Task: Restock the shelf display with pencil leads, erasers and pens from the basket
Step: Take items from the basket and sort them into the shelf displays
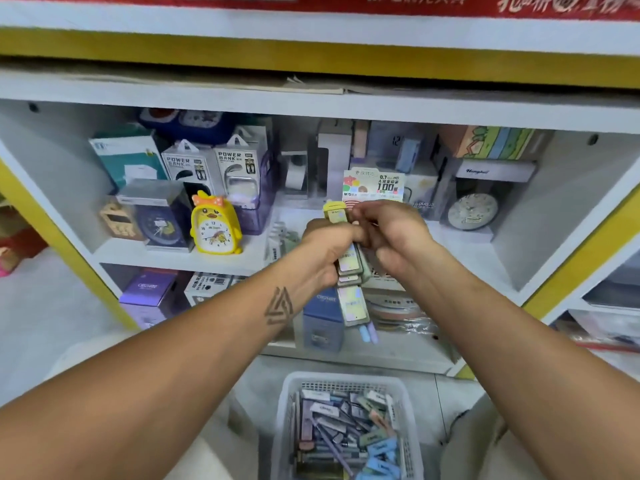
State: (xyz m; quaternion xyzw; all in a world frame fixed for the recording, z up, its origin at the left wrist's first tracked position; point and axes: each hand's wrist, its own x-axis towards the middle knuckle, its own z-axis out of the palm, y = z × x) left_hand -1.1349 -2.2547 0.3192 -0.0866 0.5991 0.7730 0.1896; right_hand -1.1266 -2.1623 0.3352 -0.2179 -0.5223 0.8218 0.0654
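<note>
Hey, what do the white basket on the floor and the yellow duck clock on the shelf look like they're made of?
The basket looks like moulded white plastic: thin walls pierced with a regular grid of holes. The duck clock seems to be glossy hard plastic, judging by its smooth, shiny yellow shell; the image is too soft to be sure.

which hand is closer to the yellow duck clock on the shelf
Left. The left hand, gripping a stack of pencil lead cases, sits just right of the yellow duck clock. The right hand is farther right, beyond the left hand, pinching the stack's top.

Basket (287, 403) below shelf (173, 252); duck clock (215, 227) on shelf, left of hands
</note>
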